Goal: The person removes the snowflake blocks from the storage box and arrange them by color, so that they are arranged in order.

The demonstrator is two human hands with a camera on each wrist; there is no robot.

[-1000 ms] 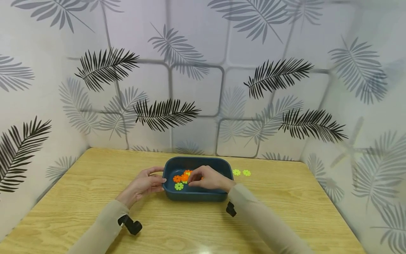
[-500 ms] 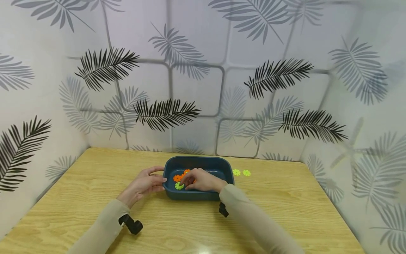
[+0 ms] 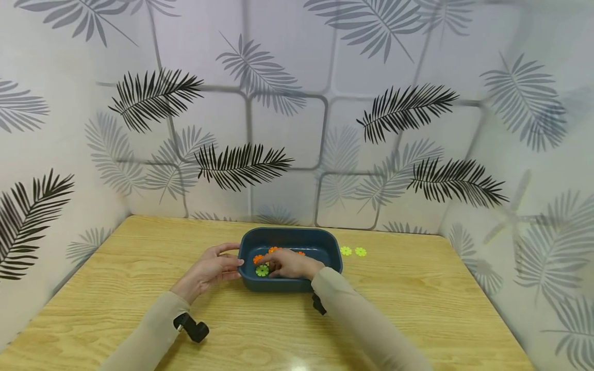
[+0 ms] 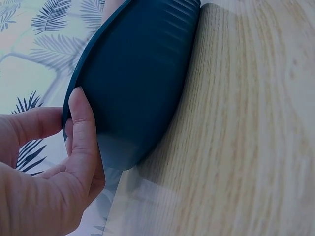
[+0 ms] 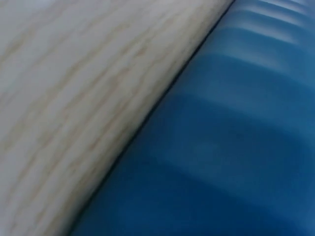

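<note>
A dark blue plastic basin [image 3: 290, 285] sits on the wooden table. My left hand [image 3: 211, 269] grips its left end, with the rim between thumb and fingers in the left wrist view. Inside the basin, my right hand [image 3: 293, 264] reaches over several flower-shaped plastic discs, its index finger stretched out to the left. A yellow-green disc [image 3: 262, 270] and an orange disc [image 3: 258, 259] lie near that fingertip. Other discs are partly hidden by the hand. The right wrist view holds only the basin's outer wall [image 5: 236, 128] and the table, with no fingers visible.
Two yellow-green discs, one nearer [image 3: 346, 251] and one farther right [image 3: 361, 252], lie on the table beside the basin's right end. A leaf-patterned wall covering [image 3: 287, 196] rises behind the table [image 3: 417, 299].
My right hand has moved left and slightly down within the basin, and its index finger has straightened from a bent, pinched-looking pose. The left hand has stayed on the rim.
</note>
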